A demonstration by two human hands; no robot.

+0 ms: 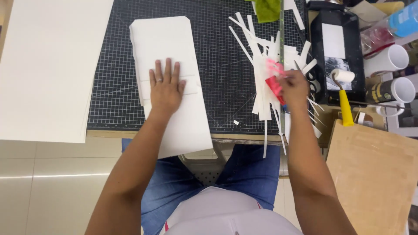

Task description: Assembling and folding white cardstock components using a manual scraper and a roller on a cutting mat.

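Left hand [166,88] laid flat, fingers spread and slightly fanned, palm pressing down on a white sheet [169,82] with clipped far corners, a ring on one finger. Sheet resting on a dark gridded cutting mat [217,65], its near end hanging past the table edge [130,135] above the lap in blue jeans [252,167]. Right hand [294,87] closed around a red tool [275,87], blurred, exact kind hard to tell, held among a heap of white paper strips [261,56] on the right part of the mat. Long metal ruler [282,39] running from far to near through the strips, just beside that hand. Left of the mat, a large stack of white boards [48,69], well apart from both hands. At the far edge, a green cloth [267,9]. To the right of the strips, a black tray [337,48], with a small roller with a yellow handle [344,98] at its near end. Farther right, white mugs [392,58] lying on their sides. Near right, a brown board [374,174].
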